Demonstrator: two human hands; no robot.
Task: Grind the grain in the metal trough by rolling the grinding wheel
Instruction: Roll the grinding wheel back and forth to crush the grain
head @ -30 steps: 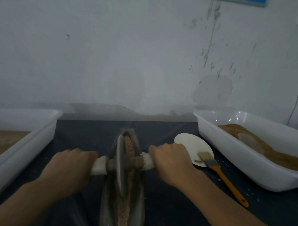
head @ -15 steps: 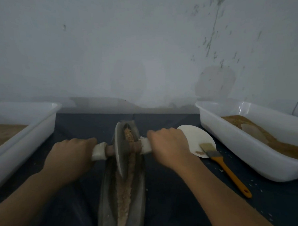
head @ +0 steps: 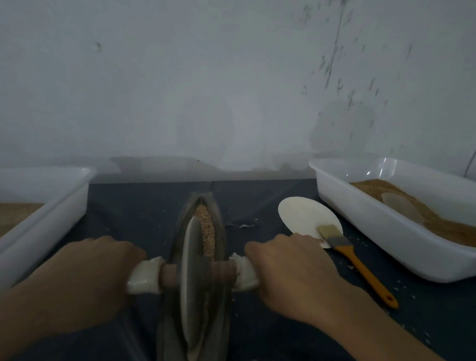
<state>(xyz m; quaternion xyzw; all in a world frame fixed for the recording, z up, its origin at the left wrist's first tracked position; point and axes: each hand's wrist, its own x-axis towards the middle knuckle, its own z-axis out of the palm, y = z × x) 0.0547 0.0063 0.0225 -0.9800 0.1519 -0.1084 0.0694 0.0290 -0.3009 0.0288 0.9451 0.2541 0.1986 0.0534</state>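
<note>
trough (head: 221,228) lengthwise away, grinding wheel (head: 190,282) aligned, axle crosswise

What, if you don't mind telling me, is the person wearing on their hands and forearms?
Nothing that shows. The left hand and right hand are bare, with no gloves, rings or watch in view. Both forearms are uncovered as far as the picture's bottom edge, so no sleeve or cuff can be seen.
</note>
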